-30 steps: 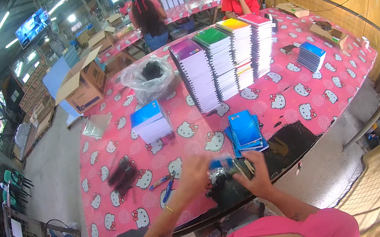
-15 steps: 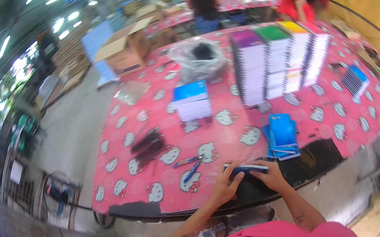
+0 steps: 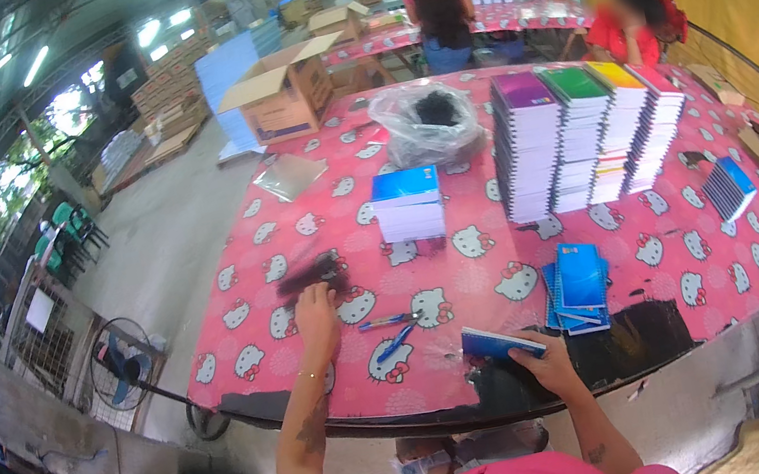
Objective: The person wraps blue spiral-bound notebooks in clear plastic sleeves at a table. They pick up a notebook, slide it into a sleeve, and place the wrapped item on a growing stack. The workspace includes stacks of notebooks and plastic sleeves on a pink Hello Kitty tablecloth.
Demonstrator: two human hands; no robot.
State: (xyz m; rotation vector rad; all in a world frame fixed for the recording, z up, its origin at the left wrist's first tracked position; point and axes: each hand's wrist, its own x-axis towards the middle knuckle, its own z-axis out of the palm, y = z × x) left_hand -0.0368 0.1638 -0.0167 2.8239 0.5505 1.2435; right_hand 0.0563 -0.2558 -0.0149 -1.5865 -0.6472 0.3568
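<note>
My right hand (image 3: 545,359) grips a small blue-covered notebook (image 3: 492,343) by its right end, just above the table's front edge. Off to the left, my left hand (image 3: 318,317) reaches over the table, its fingers drawn together at the near side of a loose pile of thin black strands (image 3: 313,273), possibly binding coils. What those fingertips pinch, if anything, is too small to make out. Between the hands lie blue-handled pliers (image 3: 397,341) and a slim blue tool (image 3: 384,321). Several blue notebooks (image 3: 578,281) lie in an uneven stack beyond my right hand.
Tall stacks of spiral notebooks (image 3: 532,149) stand at the back right, near a clear plastic bag (image 3: 430,132) with black contents. A blue-topped notebook stack (image 3: 408,204) sits mid-table. An open cardboard box (image 3: 283,102) is farther left. A person in red (image 3: 625,31) sits across the table.
My left hand has let go of the blue notebook and moved left to the black pile. The notebook stays in my right hand, now tilted. The view has shifted slightly.
</note>
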